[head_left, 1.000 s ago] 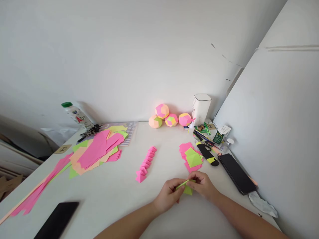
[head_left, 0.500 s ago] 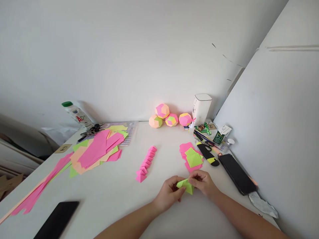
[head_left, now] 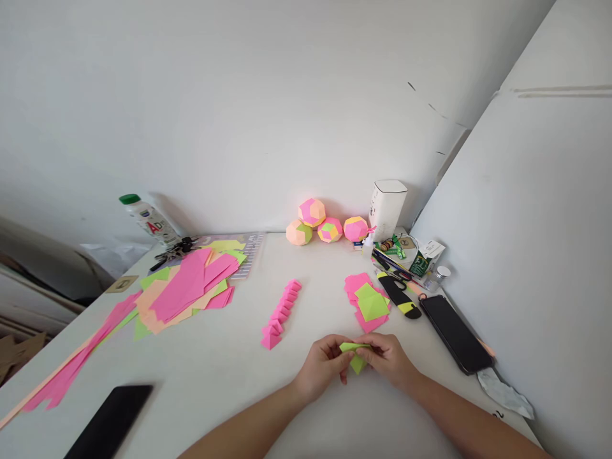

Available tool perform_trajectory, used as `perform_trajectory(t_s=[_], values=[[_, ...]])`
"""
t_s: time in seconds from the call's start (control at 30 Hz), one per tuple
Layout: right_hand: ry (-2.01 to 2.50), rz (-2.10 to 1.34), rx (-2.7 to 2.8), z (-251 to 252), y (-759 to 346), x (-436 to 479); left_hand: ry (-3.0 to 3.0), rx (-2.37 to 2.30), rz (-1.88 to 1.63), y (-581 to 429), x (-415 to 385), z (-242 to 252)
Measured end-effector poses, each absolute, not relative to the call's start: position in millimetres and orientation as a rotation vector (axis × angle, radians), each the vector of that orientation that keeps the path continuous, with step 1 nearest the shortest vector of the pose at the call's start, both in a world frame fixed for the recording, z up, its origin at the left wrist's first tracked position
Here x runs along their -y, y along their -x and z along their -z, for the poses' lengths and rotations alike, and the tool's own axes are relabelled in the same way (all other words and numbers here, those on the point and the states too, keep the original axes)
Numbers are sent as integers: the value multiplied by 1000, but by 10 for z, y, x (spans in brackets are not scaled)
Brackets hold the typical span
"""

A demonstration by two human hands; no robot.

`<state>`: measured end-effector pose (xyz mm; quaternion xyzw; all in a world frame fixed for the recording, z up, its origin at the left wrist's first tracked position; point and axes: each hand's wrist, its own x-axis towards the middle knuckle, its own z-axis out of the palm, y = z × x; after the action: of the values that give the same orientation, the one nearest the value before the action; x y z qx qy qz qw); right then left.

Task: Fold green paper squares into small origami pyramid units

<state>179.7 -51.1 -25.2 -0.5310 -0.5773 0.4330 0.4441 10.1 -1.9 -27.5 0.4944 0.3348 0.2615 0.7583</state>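
Observation:
A lime-green piece of paper (head_left: 357, 363), partly folded, is pinched between my two hands above the front of the table. My left hand (head_left: 325, 363) grips its left side with thumb and fingers. On the right side, my right hand (head_left: 388, 357) presses the paper at its upper edge, and the fingers hide part of it. Just beyond the hands lie flat green paper pieces (head_left: 373, 302) on top of pink paper pieces (head_left: 356, 284). Left of them, a row of folded pink paper units (head_left: 282, 310) stretches away from me.
Paper balls (head_left: 312, 213) sit by the wall beside a white container (head_left: 388, 207). At right are a cutter (head_left: 398, 294), a phone (head_left: 455, 333) and a small jar (head_left: 438, 278). Left are piled coloured paper (head_left: 184, 287), a bottle (head_left: 150, 220) and a black tablet-like slab (head_left: 109, 421).
My right hand has shifted slightly left and closer to my left hand. The green paper's upper part is now folded over more, and less of it shows.

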Motion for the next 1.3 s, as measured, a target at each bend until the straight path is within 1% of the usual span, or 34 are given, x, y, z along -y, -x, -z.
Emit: perform_trajectory(t_s=[0.43, 0.9, 1.3], values=[[1315, -1249, 1289, 250, -1800, 522, -1057, -764, -615, -113, 27, 313], [1337, -1259, 1320, 203, -1797, 527, -1083, -775, -610, -111, 26, 315], [1336, -1280, 1310, 228, -1810, 520, -1042, -788, -637, -114, 45, 207]])
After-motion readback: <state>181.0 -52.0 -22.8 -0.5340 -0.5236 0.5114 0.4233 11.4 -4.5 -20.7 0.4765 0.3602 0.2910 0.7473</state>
